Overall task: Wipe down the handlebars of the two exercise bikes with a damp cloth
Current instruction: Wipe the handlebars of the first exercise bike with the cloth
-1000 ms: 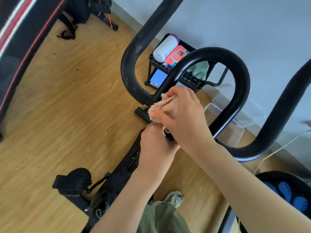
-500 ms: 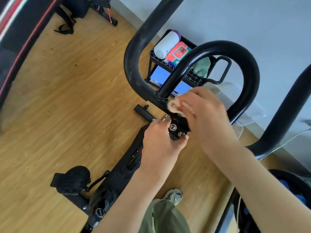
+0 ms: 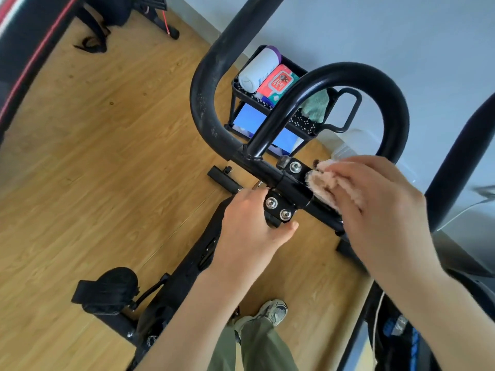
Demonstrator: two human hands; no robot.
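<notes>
From the head camera, you are looking down at the black handlebars (image 3: 348, 73) of 1 exercise bike. The clamp (image 3: 288, 192) with its 3 shiny bolts sits in the middle, so let us use it as our marker.

Your left hand (image 3: 249, 231) is just below the clamp. Its fingers are closed around the black post under the clamp, and your thumb touches the post near the lowest bolt.

Your right hand (image 3: 375, 207) is just to the right of the clamp. Its fingers press the fluffy tan cloth (image 3: 322, 183) flat onto the straight bar there. The cloth touches the right side of the clamp. You cannot tell if the cloth is wet.

Above the clamp, the round loop of the handlebars curves up and back down. Behind that loop stands a small black cart (image 3: 345, 113) by the wall. On it lie a white bottle (image 3: 258, 69), a red pack (image 3: 277, 81) and a green rag (image 3: 316, 105).

Far below the clamp and to the left is a black pedal (image 3: 107, 290) over the wood floor (image 3: 107, 156). Right below the clamp you see your shoe (image 3: 276, 313).
</notes>
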